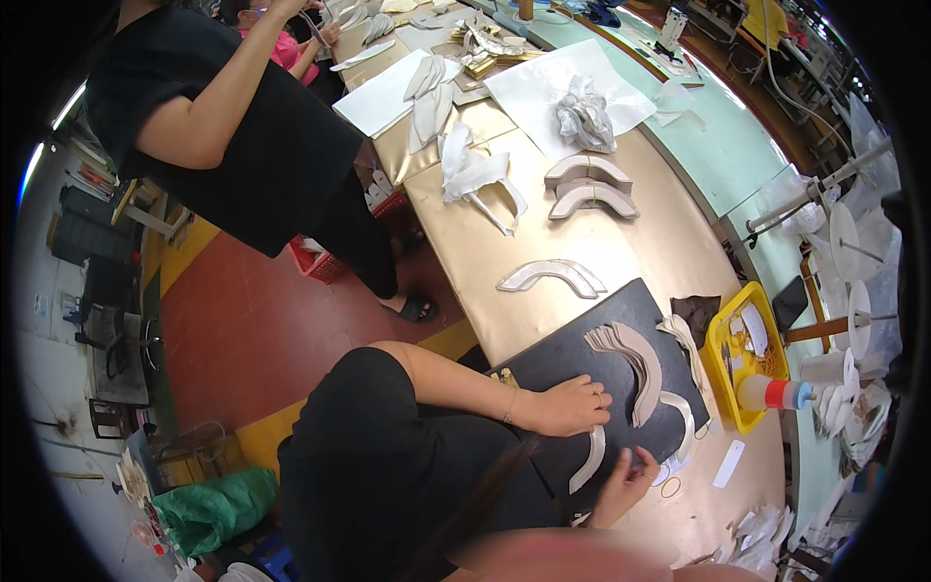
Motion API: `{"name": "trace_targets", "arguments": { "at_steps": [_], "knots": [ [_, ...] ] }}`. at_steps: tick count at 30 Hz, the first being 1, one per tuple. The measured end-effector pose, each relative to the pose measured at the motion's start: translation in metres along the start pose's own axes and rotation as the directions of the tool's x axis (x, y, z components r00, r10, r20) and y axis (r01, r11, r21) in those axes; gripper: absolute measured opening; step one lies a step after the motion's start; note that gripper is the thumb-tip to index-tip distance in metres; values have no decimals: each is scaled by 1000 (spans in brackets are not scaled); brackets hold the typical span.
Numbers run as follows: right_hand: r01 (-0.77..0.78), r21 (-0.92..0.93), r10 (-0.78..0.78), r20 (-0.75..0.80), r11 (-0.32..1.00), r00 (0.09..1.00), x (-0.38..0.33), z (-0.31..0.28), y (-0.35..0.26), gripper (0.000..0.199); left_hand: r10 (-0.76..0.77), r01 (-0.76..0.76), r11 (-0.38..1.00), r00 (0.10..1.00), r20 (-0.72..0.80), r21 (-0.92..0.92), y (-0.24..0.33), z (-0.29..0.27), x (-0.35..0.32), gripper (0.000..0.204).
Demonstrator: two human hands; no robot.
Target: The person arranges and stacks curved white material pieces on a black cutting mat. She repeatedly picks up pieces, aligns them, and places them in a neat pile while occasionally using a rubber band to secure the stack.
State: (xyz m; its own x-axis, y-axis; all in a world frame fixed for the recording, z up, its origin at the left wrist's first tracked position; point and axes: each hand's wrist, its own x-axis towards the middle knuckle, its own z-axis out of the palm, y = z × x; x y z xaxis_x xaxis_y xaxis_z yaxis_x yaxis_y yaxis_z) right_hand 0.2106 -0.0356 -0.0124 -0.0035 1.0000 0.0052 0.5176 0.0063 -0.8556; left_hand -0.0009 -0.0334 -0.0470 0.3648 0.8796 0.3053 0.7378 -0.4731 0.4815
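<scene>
My left hand (pixel 570 405) is closed over the upper end of a pale curved strip (pixel 587 466) on a black mat (pixel 562 364); its fingertips are partly hidden. At the mat's near edge my right hand (pixel 626 487) has thumb and fingers apart, with nothing visible between them. A fanned stack of beige curved pieces (pixel 638 373) lies just beyond my hands. To its right rests another pale curved strip (pixel 690 427). Beside my right hand is a rubber band (pixel 670 487) on the gold table covering (pixel 718 407).
A yellow tray (pixel 720 364) with rubber bands and a red-and-blue-capped bottle (pixel 776 394) stands right. Bundled curved pieces (pixel 592 186) and crumpled pale material (pixel 584 116) lie farther up the table. A person in black (pixel 233 136) stands at its left side.
</scene>
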Motion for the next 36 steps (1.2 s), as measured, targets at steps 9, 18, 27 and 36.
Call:
{"name": "trace_targets", "arguments": {
  "at_steps": [9,18,27,36],
  "knots": [
    [310,-280,-268,179,908,947,-15,27,0,23,49,-44,990,998,33,-132,-8,1,-4,9],
    [-72,411,127,-110,909,986,-13,-58,23,9,-70,67,998,968,242,23,7,-14,13,23],
    [134,721,63,-240,680,969,-26,-78,20,18,-140,200,945,962,234,-260,-5,-23,25,18],
    [7,619,192,-254,785,948,-26,-62,8,21,-325,743,432,657,680,-511,-19,-44,39,31]
  ]
}}
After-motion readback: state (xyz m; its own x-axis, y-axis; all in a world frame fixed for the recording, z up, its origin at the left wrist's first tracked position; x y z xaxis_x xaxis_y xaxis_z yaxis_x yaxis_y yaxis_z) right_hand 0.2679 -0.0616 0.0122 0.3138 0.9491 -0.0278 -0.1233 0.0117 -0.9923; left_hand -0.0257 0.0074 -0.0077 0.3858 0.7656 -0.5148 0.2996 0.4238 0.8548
